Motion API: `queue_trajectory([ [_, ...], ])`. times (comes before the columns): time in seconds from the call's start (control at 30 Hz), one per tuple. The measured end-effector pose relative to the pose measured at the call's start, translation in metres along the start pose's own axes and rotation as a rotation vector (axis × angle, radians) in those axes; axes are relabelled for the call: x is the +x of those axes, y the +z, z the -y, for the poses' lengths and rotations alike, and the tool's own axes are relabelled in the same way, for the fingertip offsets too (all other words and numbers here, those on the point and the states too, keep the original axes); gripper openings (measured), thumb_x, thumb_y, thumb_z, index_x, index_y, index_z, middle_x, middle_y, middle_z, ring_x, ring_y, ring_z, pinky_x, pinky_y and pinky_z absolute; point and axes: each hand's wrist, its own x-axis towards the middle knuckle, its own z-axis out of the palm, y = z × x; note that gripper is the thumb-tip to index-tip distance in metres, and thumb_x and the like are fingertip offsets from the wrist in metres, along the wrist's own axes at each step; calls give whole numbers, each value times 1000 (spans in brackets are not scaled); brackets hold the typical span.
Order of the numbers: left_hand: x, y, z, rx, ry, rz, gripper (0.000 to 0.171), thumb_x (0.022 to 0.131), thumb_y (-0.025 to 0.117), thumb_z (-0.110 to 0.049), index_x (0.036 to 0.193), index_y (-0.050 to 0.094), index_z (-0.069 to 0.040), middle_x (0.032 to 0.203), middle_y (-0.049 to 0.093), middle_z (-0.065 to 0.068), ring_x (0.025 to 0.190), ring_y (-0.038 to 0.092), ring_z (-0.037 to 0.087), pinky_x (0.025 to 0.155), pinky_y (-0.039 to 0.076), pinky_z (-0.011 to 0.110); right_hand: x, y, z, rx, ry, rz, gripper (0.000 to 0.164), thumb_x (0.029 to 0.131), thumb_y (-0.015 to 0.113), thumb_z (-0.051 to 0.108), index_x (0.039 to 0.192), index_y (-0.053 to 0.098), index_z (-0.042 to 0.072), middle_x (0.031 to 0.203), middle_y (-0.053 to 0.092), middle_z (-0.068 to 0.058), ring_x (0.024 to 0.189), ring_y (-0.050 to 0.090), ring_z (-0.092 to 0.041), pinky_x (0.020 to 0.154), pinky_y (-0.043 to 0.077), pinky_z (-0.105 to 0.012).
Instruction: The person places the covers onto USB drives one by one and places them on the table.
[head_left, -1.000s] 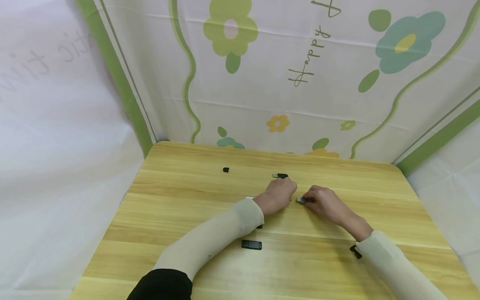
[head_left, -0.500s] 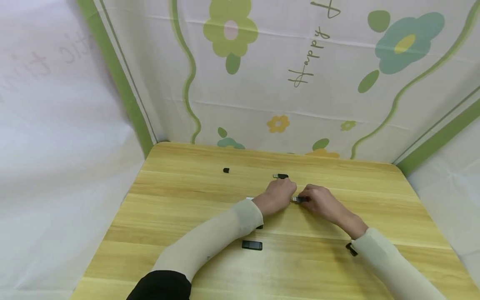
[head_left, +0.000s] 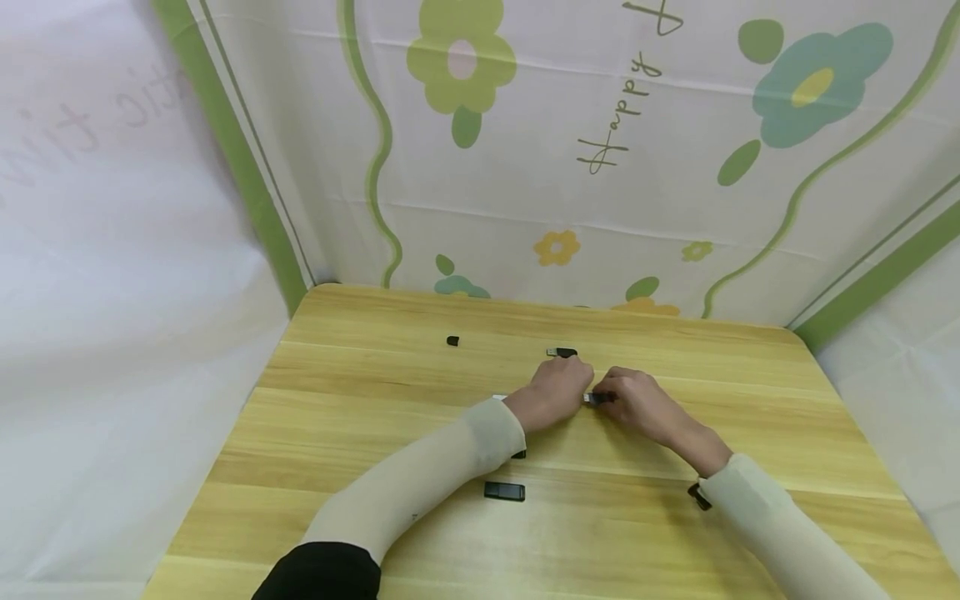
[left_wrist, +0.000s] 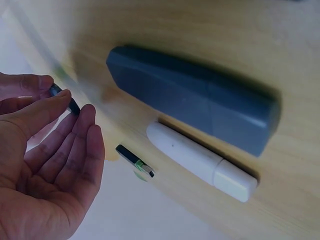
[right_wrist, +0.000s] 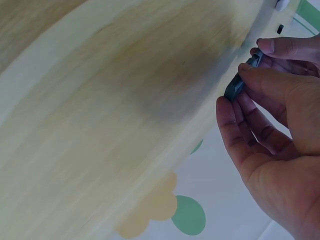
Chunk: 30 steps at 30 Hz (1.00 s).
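In the head view my right hand (head_left: pixel 637 404) pinches a dark USB flash drive (head_left: pixel 597 398), its metal plug pointing left. Close beside it, my left hand (head_left: pixel 555 390) has its fingertips turned away from the head camera. The left wrist view shows that hand pinching a small dark piece, seemingly a drive cap (left_wrist: pixel 74 106), between thumb and fingers. From the right wrist, the drive (right_wrist: pixel 234 88) sits between thumb and fingers, with the left fingertips at its far end. Whether plug and cap touch is hidden. Another black USB drive (head_left: pixel 562 352) lies uncapped just beyond the left hand.
A loose black cap (head_left: pixel 453 341) lies at the back left of the wooden table (head_left: pixel 360 417). A white USB drive (left_wrist: pixel 200 155) and a larger dark one (left_wrist: pixel 195 100) lie below the left forearm. Nearer lies a black USB drive (head_left: pixel 505 491). A floral curtain (head_left: pixel 480 183) hangs behind.
My right hand has moved slightly left with the USB flash drive, bringing its plug up to the left fingers. The left hand has stayed almost still.
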Motion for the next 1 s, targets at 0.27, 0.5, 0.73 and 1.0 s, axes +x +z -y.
queue_trajectory([
  [0.27,0,2,1,22,-8,-6,20,107,61,-11,94,75,-17,76,65,-5,60,47,7,53,45,23,1,1,2,2,-9,3,22,83,82,-11,103,80,-2,98,74,-10,90,72,-23,76,61,-39],
  [0.5,0,3,2,26,20,-43,26,108,59,-10,88,73,-17,74,63,-4,58,39,7,52,39,21,2,1,2,-7,-31,-5,22,83,82,-12,102,80,-2,98,73,-11,89,72,-25,74,61,-39],
  [0.73,-1,4,2,11,21,-53,26,108,59,-9,86,71,-16,73,60,-4,58,39,7,52,37,20,3,0,3,-9,-37,1,22,83,83,-11,103,81,-2,97,74,-11,88,72,-25,73,61,-37],
  [1.0,-3,3,3,-8,26,-56,26,108,58,-7,87,71,-16,69,56,-5,60,39,8,54,37,19,5,3,3,-10,-45,4,22,83,83,-11,102,81,-2,97,75,-11,89,72,-25,74,61,-38],
])
